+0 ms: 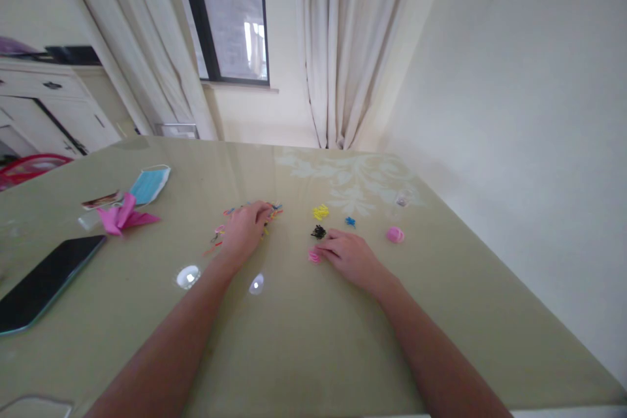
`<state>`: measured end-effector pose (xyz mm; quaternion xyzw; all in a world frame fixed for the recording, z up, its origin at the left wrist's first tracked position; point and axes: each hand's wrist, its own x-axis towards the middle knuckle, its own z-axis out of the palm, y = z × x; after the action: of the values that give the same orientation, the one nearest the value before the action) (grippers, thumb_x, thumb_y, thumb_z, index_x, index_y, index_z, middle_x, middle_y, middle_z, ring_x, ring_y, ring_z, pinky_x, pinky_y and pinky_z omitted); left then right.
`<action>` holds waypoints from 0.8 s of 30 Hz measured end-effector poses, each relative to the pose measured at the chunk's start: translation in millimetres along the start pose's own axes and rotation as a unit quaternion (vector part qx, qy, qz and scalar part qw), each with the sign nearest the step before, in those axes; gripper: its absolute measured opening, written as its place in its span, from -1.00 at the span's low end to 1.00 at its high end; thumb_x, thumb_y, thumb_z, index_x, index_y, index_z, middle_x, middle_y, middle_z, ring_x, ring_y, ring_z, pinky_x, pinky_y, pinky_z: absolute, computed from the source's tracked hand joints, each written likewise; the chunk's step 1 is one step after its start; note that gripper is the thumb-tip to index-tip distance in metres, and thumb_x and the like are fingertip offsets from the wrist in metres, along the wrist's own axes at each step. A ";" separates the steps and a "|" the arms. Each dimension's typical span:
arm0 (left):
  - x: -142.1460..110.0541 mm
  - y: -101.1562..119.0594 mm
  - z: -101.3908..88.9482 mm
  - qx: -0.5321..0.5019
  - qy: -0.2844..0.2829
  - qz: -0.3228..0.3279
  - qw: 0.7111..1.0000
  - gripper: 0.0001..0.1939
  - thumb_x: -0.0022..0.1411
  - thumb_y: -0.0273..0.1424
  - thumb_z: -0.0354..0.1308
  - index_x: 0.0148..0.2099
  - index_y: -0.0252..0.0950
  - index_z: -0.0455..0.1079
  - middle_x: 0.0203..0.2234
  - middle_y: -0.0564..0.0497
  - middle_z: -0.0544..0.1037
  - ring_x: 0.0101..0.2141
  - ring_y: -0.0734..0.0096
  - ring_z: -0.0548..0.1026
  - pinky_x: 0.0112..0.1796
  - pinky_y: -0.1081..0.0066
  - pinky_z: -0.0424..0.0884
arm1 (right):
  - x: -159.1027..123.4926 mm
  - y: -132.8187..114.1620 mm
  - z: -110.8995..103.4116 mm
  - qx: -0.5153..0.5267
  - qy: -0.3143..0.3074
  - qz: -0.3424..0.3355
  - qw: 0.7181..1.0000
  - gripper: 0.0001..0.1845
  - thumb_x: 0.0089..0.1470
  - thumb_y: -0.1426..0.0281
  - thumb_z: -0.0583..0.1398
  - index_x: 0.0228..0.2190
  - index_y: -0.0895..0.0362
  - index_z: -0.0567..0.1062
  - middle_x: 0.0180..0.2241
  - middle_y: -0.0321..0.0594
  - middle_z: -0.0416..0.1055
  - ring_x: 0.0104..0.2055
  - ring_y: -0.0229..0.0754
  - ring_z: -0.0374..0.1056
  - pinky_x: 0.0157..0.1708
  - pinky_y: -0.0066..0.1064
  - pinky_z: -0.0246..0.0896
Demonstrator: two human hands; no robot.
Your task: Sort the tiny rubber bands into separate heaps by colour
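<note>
My left hand (249,227) rests over a loose, mixed-colour scatter of small rubber bands (219,230), its fingers curled down among them. Whatever is between those fingertips is hidden. To the right, my right hand (350,256) has thumb and fingers pressed together at the edge of a small pink pile of bands (314,257); a band in the pinch cannot be made out. Just beyond it lies a black pile (318,232), with a yellow pile (321,212) farther back and a small blue pile (350,221) to its right.
A round pink object (395,234) and a small clear item (403,198) lie at the right. Leftward are a pink folded-paper figure (122,215), a blue face mask (149,185) and a dark phone (49,281). The glossy table (313,346) meets a wall on the right.
</note>
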<state>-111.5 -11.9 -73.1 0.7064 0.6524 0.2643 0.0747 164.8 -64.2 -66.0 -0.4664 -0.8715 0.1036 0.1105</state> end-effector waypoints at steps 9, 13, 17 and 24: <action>2.0 -0.7 2.8 -0.118 0.005 -0.032 0.992 -0.79 0.32 -0.24 0.19 -0.17 -0.23 0.59 -0.27 -0.09 0.74 -0.26 0.16 0.68 -0.14 0.24 0.52 | 0.0 7.7 -1.3 0.036 0.060 0.006 0.998 -0.74 0.42 0.39 0.19 -0.16 0.07 0.72 -0.28 -0.18 0.55 -0.23 -0.14 0.47 -0.21 -0.36 0.22; 7.6 -6.5 11.4 -0.332 -0.040 -0.012 0.942 -0.67 0.22 -0.11 0.26 -0.17 -0.28 0.56 -0.29 -0.13 0.74 -0.28 0.17 0.68 -0.16 0.22 0.59 | 1.2 6.5 1.8 0.080 0.116 0.005 0.990 -0.72 0.42 0.36 0.18 -0.19 0.09 0.72 -0.30 -0.17 0.55 -0.30 -0.17 0.44 -0.25 -0.36 0.24; -0.8 12.5 14.2 -0.417 -0.051 0.024 0.907 -0.61 0.13 -0.07 0.39 -0.17 -0.28 0.57 -0.25 -0.14 0.74 -0.22 0.17 0.70 -0.09 0.18 0.62 | 2.9 -0.3 4.6 0.176 0.195 0.008 0.965 -0.74 0.39 0.24 0.23 -0.12 0.10 0.69 -0.29 -0.18 0.58 -0.41 -0.21 0.39 -0.32 -0.37 0.27; -37.2 62.5 15.2 -0.450 -0.094 0.111 0.881 -0.78 0.29 -0.23 0.33 -0.10 -0.25 0.59 -0.21 -0.07 0.75 -0.19 0.25 0.72 -0.07 0.27 0.66 | 4.0 -9.3 6.9 0.276 0.242 0.019 0.930 -0.73 0.34 0.18 0.27 -0.16 0.08 0.70 -0.35 -0.19 0.65 -0.50 -0.24 0.42 -0.44 -0.42 0.30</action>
<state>-49.6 -52.7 -68.1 0.6856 0.3705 0.4688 0.4157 153.2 -66.5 -69.6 -0.4447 -0.7461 0.2262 0.4408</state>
